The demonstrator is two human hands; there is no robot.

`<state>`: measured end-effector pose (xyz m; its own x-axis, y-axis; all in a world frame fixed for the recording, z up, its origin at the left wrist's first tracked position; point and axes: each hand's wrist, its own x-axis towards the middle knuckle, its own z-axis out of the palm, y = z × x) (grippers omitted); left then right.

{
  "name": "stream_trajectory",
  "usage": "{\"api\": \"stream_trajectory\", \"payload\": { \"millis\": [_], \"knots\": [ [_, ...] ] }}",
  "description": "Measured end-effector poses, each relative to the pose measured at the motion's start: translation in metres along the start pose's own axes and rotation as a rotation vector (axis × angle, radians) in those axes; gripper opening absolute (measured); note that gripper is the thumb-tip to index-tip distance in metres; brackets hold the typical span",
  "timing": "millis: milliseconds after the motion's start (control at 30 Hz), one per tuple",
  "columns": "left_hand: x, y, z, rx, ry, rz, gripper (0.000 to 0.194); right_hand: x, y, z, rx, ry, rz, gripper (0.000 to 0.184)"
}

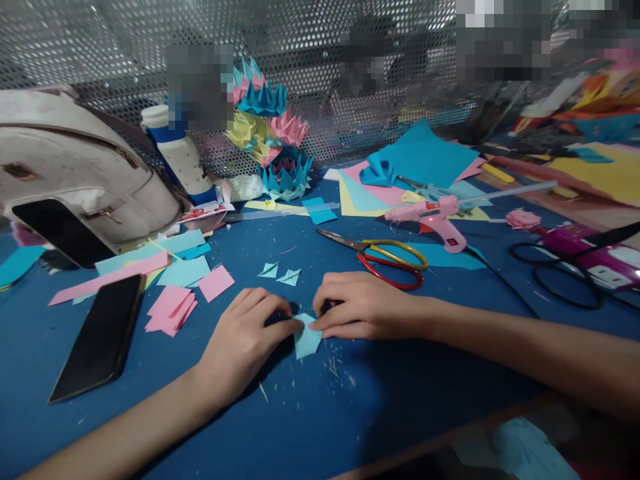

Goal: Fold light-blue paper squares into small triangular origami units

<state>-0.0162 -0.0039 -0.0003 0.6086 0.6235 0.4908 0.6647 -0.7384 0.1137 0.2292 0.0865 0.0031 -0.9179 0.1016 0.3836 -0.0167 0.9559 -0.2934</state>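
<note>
A small light-blue piece of folded paper [307, 341] lies on the blue table between my hands. My left hand [253, 330] has its fingers curled, thumb and index pressed on the paper's upper left edge. From the other side my right hand [353, 307] pinches the paper's right edge, its other fingers bent inward. Just beyond my hands are two small folded light-blue pieces [289, 277]. Scissors [373, 253] with one yellow and one red handle lie beyond my right hand, blades partly apart or closed, I cannot tell.
Left of my hands are pink paper squares [171, 310], a black phone [100, 340] and a second phone [65, 230] against a white backpack [75, 160]. A pink glue gun [433, 220] with a cord stands right. Folded paper flowers [285, 173] stack at the back beside a bottle [177, 153].
</note>
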Motion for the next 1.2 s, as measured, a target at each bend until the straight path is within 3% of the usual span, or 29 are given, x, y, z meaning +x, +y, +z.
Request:
{"api": "stream_trajectory", "payload": {
  "millis": [300,600,1000,1200],
  "knots": [
    [-0.016,0.015,-0.002,-0.122,-0.072,-0.023,0.031,-0.004,-0.001,0.000,-0.135,-0.076,-0.047,0.024],
    [-0.033,0.013,0.002,-0.057,-0.127,0.031,0.042,-0.002,-0.003,-0.003,-0.126,-0.083,-0.014,0.018],
    [-0.017,0.014,-0.006,-0.004,-0.126,0.113,0.042,-0.001,-0.002,-0.005,-0.081,-0.103,-0.021,0.020],
    [-0.018,0.016,-0.003,0.052,-0.186,0.175,0.043,-0.001,-0.002,-0.007,-0.047,-0.110,-0.014,0.019]
  ]
}}
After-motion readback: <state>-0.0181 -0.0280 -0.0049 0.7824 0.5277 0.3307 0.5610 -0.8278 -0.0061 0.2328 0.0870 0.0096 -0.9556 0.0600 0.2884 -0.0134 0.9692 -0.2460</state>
